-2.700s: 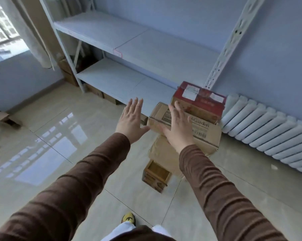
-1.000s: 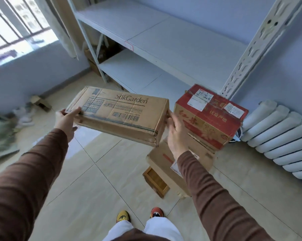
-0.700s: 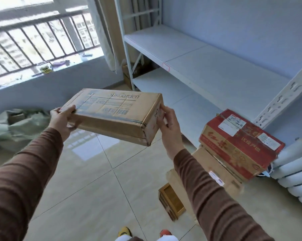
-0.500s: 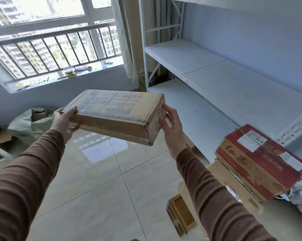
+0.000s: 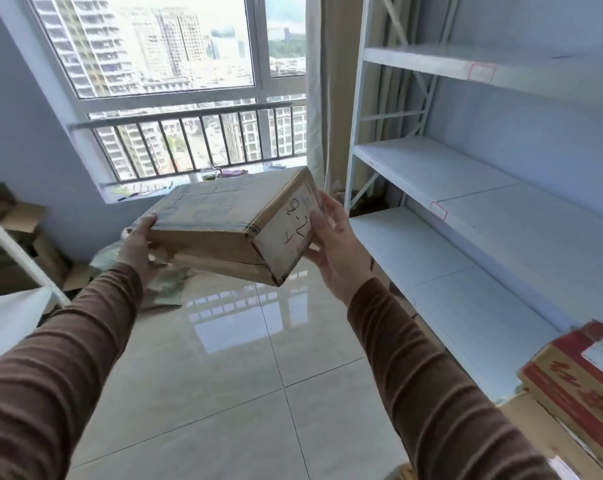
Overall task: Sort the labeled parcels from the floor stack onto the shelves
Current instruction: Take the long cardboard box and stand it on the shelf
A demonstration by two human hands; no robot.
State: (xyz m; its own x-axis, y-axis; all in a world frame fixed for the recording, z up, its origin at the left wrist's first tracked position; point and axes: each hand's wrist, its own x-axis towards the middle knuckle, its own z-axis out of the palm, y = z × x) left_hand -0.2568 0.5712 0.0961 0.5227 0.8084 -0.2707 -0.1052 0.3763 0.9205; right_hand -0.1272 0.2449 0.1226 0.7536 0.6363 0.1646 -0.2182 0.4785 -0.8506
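I hold a long brown cardboard parcel in the air at chest height. My left hand grips its far left end and my right hand cups the near right end. That end carries a white label with red and black handwriting, turned toward me. The white metal shelf unit stands to my right with three bare shelves in view. The floor stack sits at the bottom right, topped by a red parcel on a brown box.
A large window with a railing fills the wall ahead. Loose cardboard boxes and a green sack lie at the left wall. A second white rack's edge shows at the far left. Glossy tiled floor lies below.
I have lifted the long parcel off the stack and turned left toward the window. The parcel has rotated so its labeled end faces me. The stack has slid to the bottom right.
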